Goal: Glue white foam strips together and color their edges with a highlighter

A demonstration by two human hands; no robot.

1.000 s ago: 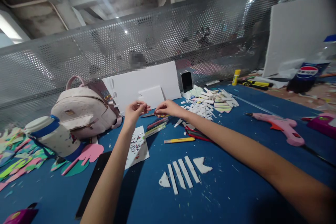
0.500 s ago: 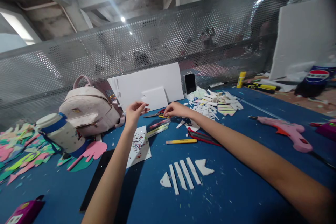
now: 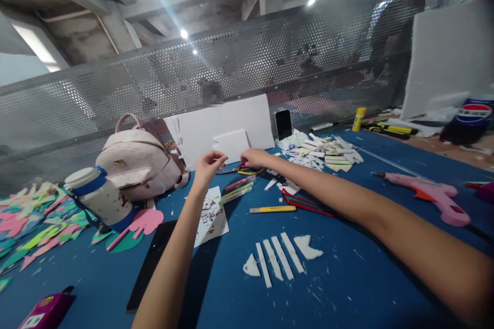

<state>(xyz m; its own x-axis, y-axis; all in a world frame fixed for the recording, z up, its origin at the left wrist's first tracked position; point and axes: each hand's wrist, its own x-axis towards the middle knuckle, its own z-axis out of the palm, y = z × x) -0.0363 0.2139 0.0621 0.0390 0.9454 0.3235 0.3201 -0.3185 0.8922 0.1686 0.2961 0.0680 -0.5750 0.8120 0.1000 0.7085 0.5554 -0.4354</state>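
Note:
My left hand (image 3: 209, 165) is raised over the far part of the blue table, its thumb and fingers drawn together in a pinch. Whatever may be between those fingertips is too small to make out. My right hand (image 3: 257, 158) is curled, fingers pointing down, right at the scissors (image 3: 250, 170) with yellow and red on the handles. I cannot see whether its fingers grip anything. Several markers (image 3: 236, 194) lie below the hands, beside a white sheet (image 3: 210, 220) sprinkled with dark specks. Closer to me, white foam pieces form a fish skeleton (image 3: 281, 258).
A yellow pen (image 3: 272, 209) and a red utility knife (image 3: 304, 202) lie mid-table. To the right is a pink glue gun (image 3: 428, 193). Foam scraps (image 3: 314, 151), a phone (image 3: 283, 123) and a white board (image 3: 254, 118) stand behind; a backpack (image 3: 137, 164) and bottle (image 3: 101, 198) are left.
My right hand has lowered to the scissors, fingers more curled and turned down. My left hand keeps its pinch. The whole view has shifted slightly, so things appear further right.

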